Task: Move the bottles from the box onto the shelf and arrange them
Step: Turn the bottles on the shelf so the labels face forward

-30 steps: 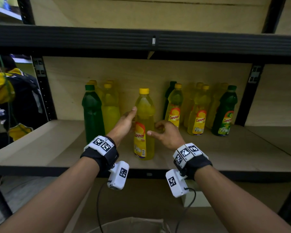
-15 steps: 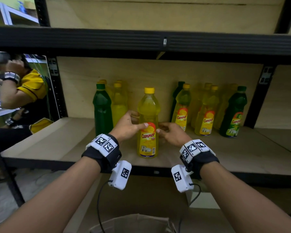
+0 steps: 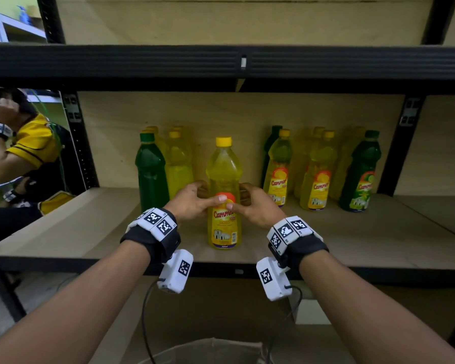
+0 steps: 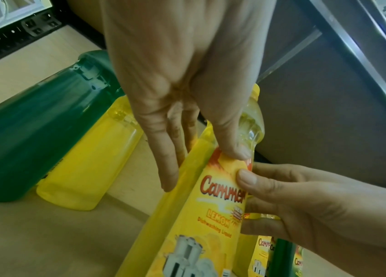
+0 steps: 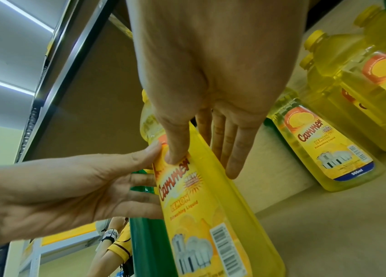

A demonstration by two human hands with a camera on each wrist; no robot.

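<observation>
So I've got the yellow bottle point(image 3: 223, 195) standing upright near the front edge of the shelf point(image 3: 63, 232), out ahead of the two bottle groups behind it. Both grips are on it: left hand point(image 3: 192, 202) and right hand point(image 3: 255, 203) each wrap its waist, thumbs pinching the label. It's tall and narrow, so pushing it back from up there could tip it into the green bottle point(image 3: 151, 172) just behind-left of it and topple the whole row.
</observation>
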